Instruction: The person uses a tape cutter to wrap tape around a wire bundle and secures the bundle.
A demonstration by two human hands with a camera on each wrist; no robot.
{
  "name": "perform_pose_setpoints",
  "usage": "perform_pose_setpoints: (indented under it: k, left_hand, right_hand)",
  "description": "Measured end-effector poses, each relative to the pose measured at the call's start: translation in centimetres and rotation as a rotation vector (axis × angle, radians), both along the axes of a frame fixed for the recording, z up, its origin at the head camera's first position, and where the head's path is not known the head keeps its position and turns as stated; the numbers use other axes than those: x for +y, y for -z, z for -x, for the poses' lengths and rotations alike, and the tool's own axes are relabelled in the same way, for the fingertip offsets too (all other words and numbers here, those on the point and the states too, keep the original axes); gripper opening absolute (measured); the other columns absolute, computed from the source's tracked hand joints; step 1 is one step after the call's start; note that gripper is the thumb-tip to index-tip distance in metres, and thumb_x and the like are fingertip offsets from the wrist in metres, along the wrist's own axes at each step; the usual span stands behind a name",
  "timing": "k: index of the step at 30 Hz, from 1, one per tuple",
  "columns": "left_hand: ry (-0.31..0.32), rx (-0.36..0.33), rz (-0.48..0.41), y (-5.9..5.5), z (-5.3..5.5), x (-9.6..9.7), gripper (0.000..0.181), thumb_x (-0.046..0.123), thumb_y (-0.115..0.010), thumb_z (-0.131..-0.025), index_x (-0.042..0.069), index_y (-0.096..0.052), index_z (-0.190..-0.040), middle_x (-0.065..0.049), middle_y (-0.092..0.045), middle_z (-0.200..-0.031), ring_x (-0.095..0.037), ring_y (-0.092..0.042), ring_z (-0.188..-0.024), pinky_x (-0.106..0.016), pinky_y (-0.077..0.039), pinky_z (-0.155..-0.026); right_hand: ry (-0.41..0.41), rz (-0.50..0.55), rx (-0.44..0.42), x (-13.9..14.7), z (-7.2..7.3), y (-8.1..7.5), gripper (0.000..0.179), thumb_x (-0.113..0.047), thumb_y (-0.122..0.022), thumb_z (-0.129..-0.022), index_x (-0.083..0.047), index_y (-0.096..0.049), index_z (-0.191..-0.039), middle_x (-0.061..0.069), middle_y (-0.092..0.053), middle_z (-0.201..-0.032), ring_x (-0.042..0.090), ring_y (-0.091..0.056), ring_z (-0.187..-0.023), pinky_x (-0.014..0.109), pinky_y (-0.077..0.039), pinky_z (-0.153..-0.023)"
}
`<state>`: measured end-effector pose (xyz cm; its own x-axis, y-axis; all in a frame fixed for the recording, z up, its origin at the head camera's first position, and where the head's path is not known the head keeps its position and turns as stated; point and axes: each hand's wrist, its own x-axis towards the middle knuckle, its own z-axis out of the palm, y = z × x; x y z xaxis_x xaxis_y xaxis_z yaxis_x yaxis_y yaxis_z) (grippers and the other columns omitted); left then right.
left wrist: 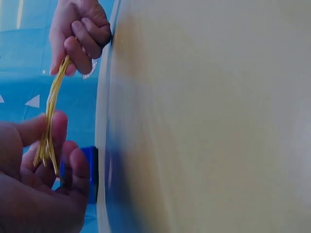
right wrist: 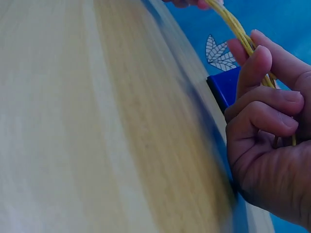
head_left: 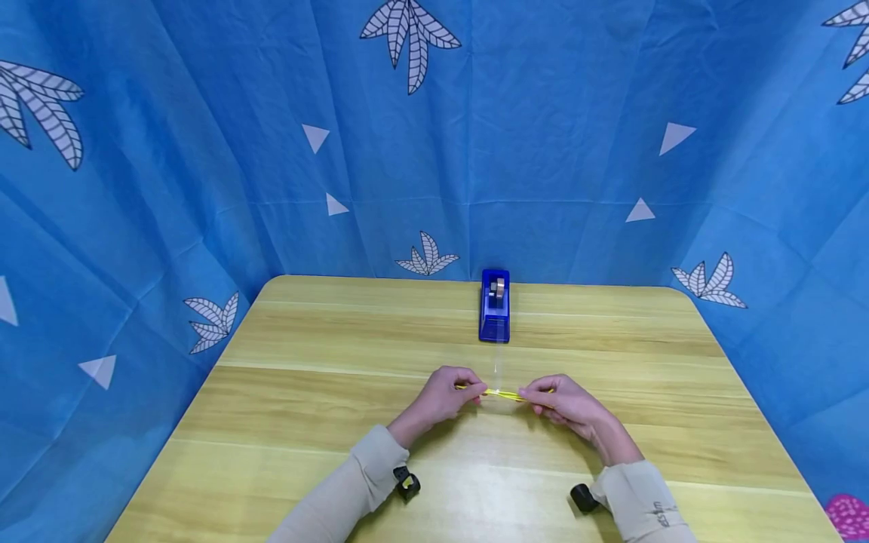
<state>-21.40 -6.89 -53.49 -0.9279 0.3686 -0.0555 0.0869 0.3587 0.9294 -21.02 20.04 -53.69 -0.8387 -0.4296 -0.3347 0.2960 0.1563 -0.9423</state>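
Observation:
My left hand pinches one end of a bundle of thin yellow strands between thumb and fingers. The other end is pinched by my right hand, so the bundle stretches roughly level between the two hands. Several strand ends stick out past the left fingertips in the left wrist view. A clear strip of tape appears to run from the blue tape dispenser down to the middle of the bundle. In the right wrist view, the right fingers hide part of the yellow strands.
The wood-grain table has rounded far corners. Behind it and along both sides hangs a blue curtain with leaf and triangle prints. Black wrist devices sit at both sleeves. A pink patch shows at the lower right.

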Motion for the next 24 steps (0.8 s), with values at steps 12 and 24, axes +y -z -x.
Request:
perform_pose_setpoints:
  k: [12, 24]
  left_hand:
    - [0.043, -0.164, -0.005, 0.1, 1.3, -0.8, 0.026, 0.036, -0.066, -0.102, 0.012, -0.075, -0.107, -0.005, -0.070, -0.089, -0.014, -0.060, -0.069, -0.024, -0.052, -0.060]
    - [0.035, -0.261, -0.164, -0.1, 1.5, -0.7, 0.019, 0.015, -0.071, -0.098, -0.003, -0.075, -0.098, -0.002, -0.065, -0.074, -0.010, -0.057, -0.063, -0.017, -0.051, -0.057]
  right_hand:
    - [0.015, -0.176, 0.245, 0.1, 0.5, -0.3, 0.027, -0.021, -0.081, -0.091, 0.002, -0.079, -0.104, 0.005, -0.072, -0.077, 0.008, -0.058, -0.063, 0.017, -0.044, -0.053]
    - [0.004, -0.294, 0.397, -0.1, 0.7, -1.0, 0.033, -0.025, -0.080, -0.092, -0.004, -0.076, -0.117, 0.012, -0.073, -0.080, 0.012, -0.059, -0.062, 0.022, -0.049, -0.052]
